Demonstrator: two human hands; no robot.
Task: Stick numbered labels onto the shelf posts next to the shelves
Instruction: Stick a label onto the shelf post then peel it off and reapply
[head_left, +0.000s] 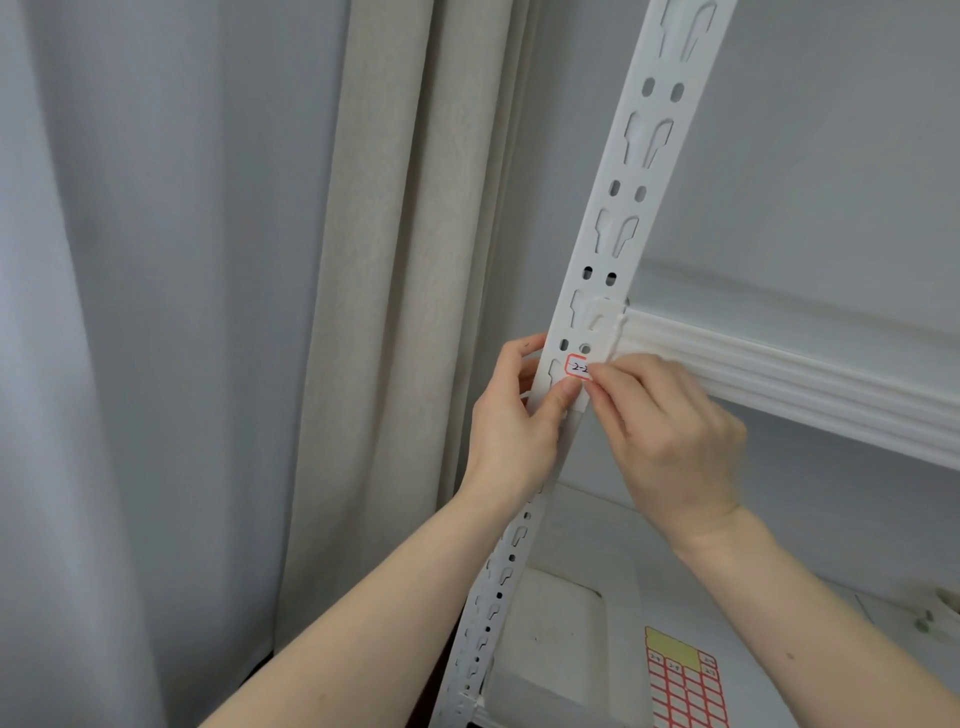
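A white slotted shelf post (631, 197) runs from the top right down to the bottom centre. A small red-bordered label (575, 367) with handwritten "2-2" lies on the post just below the white shelf beam (779, 369). My left hand (514, 421) wraps around the post from the left, with its thumb on the label's lower edge. My right hand (670, 436) comes from the right, and its fingertips press the label's right end. A label sheet (685, 686), red-bordered stickers on yellow backing, lies on the lower shelf (571, 623).
Beige and grey curtains (363, 312) hang close to the left of the post. A grey wall stands behind the shelves. Small items lie at the far right edge of the lower shelf (930, 618).
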